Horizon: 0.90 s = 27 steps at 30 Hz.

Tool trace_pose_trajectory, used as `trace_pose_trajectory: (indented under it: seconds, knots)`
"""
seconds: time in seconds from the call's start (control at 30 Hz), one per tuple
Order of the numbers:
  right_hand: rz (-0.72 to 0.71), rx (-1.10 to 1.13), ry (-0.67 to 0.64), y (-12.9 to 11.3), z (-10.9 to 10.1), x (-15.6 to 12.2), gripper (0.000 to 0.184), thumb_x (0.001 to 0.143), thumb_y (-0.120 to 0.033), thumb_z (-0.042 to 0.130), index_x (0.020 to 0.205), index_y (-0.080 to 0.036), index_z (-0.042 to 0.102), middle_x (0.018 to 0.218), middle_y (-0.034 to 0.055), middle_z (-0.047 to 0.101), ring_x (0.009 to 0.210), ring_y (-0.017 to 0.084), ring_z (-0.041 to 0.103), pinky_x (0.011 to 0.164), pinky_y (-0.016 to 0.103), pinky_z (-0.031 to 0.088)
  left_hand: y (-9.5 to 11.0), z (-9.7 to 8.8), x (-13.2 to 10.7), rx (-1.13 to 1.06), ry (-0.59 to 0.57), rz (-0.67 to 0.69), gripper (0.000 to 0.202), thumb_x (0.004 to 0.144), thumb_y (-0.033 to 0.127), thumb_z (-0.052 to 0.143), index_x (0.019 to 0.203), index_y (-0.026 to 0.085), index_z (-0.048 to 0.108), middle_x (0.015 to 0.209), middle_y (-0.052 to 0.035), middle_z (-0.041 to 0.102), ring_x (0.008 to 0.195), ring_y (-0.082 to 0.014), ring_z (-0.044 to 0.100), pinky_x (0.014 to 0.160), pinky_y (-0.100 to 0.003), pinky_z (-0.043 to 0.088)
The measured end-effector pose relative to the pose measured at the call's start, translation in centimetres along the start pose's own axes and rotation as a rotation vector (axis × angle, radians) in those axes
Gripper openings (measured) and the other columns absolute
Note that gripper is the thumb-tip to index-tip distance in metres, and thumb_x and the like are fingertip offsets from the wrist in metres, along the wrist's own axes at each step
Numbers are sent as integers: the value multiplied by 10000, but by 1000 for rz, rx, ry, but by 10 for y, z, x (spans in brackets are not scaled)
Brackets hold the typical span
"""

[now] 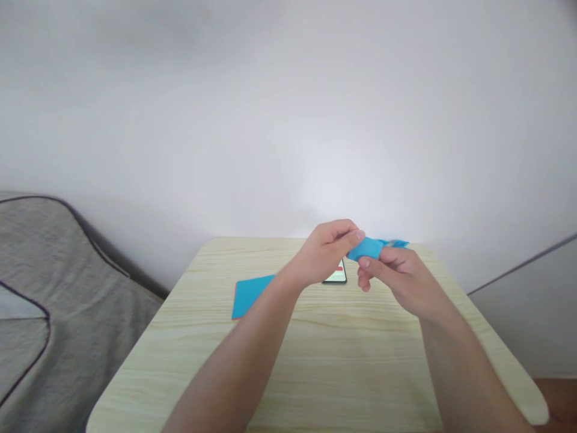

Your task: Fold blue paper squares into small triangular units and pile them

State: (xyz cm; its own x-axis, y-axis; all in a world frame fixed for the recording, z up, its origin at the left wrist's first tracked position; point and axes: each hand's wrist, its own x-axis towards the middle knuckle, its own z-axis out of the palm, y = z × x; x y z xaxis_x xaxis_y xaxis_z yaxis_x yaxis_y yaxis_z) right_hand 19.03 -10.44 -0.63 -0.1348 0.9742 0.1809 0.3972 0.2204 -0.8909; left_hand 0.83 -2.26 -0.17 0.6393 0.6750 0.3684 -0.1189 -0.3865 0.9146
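Note:
Between my two hands, above the far part of the table, is a folded piece of blue paper (pixel 367 248). The thumb of my left hand (pixel 331 249) presses on its upper left edge, with the fingers behind it. My right hand (pixel 401 276) pinches its lower right side between thumb and fingers. A second blue folded paper piece (pixel 399 243) shows just beyond my right hand; whether it joins the held paper I cannot tell. A phone (pixel 336 275) with a lit screen lies under my hands, partly covered by the left one.
A stack of blue paper (pixel 252 294) with an orange edge lies on the pale wooden table (pixel 351 361), left of my left forearm. Behind the table rises a white wall (pixel 270 120). A grey fabric seat or cushion (pixel 90 337) stands at the left.

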Motion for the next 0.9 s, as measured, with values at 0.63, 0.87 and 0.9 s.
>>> trace_pose_trajectory:
  seconds: [0.63, 0.87, 0.9]
  knots:
    - [248, 490, 55, 62, 77, -89, 377, 882, -537, 699, 826, -166, 738, 745, 60, 735, 626, 173, 672, 657, 341, 554, -57, 55, -105, -201, 182, -223, 353, 881, 452, 703, 1050, 148, 644, 809, -22, 644, 701, -125, 571, 696, -277, 483]
    - [341, 493, 89, 73, 86, -105, 363, 847, -471, 731, 1076, -190, 704, 877, 64, 760, 689, 190, 713, 680, 350, 574, -68, 71, -136, -173, 295, -227, 274, 892, 315, 676, 1125, 208, 580, 735, 24, 611, 727, -132, 574, 739, -273, 453]
    - [302, 479, 134, 74, 85, -106, 412, 840, -424, 740, 1188, -217, 663, 921, 54, 761, 712, 188, 716, 698, 353, 575, -70, 71, -138, -177, 296, -235, 234, 893, 303, 667, 1088, 203, 586, 741, 19, 608, 728, -133, 570, 730, -273, 447]
